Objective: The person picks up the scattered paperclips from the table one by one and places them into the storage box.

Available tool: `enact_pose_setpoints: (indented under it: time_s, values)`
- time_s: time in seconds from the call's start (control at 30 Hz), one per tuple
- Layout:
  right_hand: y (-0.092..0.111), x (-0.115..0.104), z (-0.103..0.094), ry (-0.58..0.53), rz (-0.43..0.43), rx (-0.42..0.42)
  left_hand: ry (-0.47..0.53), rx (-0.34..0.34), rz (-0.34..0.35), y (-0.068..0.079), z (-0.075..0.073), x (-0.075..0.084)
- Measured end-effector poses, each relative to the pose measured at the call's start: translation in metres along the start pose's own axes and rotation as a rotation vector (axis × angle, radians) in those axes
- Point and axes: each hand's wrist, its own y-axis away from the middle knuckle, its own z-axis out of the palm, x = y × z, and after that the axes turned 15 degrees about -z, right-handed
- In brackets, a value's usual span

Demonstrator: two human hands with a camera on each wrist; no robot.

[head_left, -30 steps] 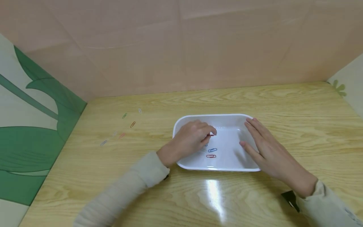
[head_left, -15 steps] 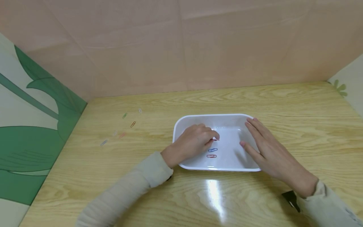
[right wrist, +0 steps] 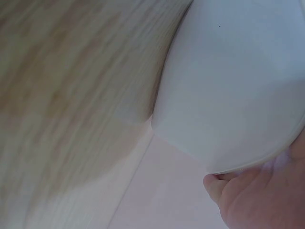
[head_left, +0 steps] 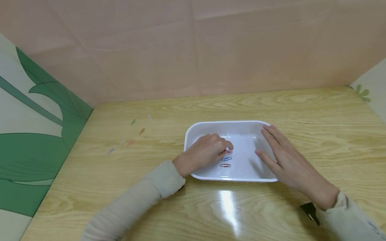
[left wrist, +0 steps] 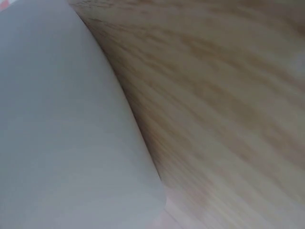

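In the head view a white tray (head_left: pixel 241 179) stands on the table. My left hand (head_left: pixel 208 150) reaches over its left side, fingers curled, and pinches a red paper clip (head_left: pixel 228 152) low over the tray floor. Just below that clip lie a blue paper clip (head_left: pixel 227 159) and another red clip (head_left: pixel 225 165). The left palm hides part of the tray's left half. With fingers extended, my right hand (head_left: pixel 284 160) rests at the tray's right rim; the right wrist view shows part of this hand (right wrist: pixel 267 198) against the rim.
Several loose paper clips lie on the table to the left, among them a green clip (head_left: pixel 133 122), an orange-red clip (head_left: pixel 142 131) and a pale clip (head_left: pixel 111 151). Behind the wooden table (head_left: pixel 328 134) rises a pinkish wall covering (head_left: pixel 193 50).
My left hand has moved slightly right and toward me, bringing the red paper clip down toward the blue one. The right hand stays at the tray rim.
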Motion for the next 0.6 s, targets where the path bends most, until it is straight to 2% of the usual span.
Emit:
enact_pose_setpoints:
  time_s: [0.2,0.4,0.6]
  values:
    - [-0.0005,0.0005,0.0004,0.004,-0.013,0.009,-0.019,-0.026,0.008,0.0005,0.0001,0.0006]
    - [-0.0006,0.0005,0.0008,0.004,-0.010,0.003,-0.026,-0.011,-0.035,0.0029,-0.0016,0.0011]
    - [-0.0007,0.0009,0.0009,0.008,-0.012,0.004,-0.038,0.015,-0.044,0.0034,-0.0052,0.0003]
